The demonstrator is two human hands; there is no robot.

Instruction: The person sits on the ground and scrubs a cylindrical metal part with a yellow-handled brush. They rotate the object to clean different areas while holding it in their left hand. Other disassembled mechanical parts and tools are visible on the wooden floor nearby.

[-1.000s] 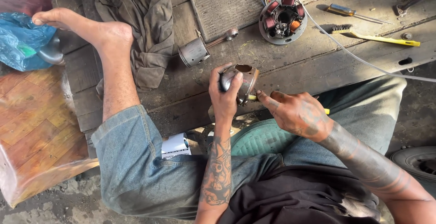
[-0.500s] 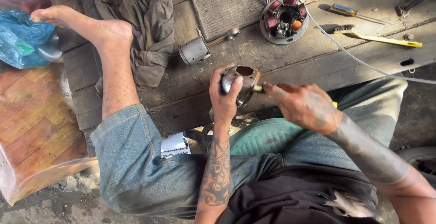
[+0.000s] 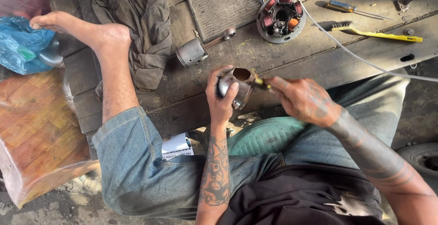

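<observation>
Seen from the head camera, looking down past denim-clad knees: left hand (image 3: 222, 98) wrapped around a rounded grey metal engine part with an open round port (image 3: 236, 86), grip closed on it, port turned upward and toward the other hand, probably to let the tool reach inside. Right hand (image 3: 303, 100) closed around a yellow-handled tool (image 3: 261, 83), only a short bit of handle showing, tip at or in the port; what kind of tip, too hidden to tell. Part held in the air just above the near edge of the worn grey wooden tabletop (image 3: 219, 65), over the lap rather than resting on anything. Inside of the port dark brown, contents not readable. Further back on the boards, a grey metal piston with its connecting rod (image 3: 195, 51) lying on its side, well apart from the hands. Beyond it a round stator plate with red copper coils and coloured wires (image 3: 280, 18), flat on the wood. To the right, a yellow-handled wire brush (image 3: 376, 32) and a screwdriver with a blue and yellow handle (image 3: 349, 8), laid aside within reach. Crumpled olive-grey rag (image 3: 143, 20) heaped beside a bare foot (image 3: 84, 31) propped on the boards. Blue plastic bag (image 3: 20, 42) at far left, bunched up, contents hidden.
</observation>
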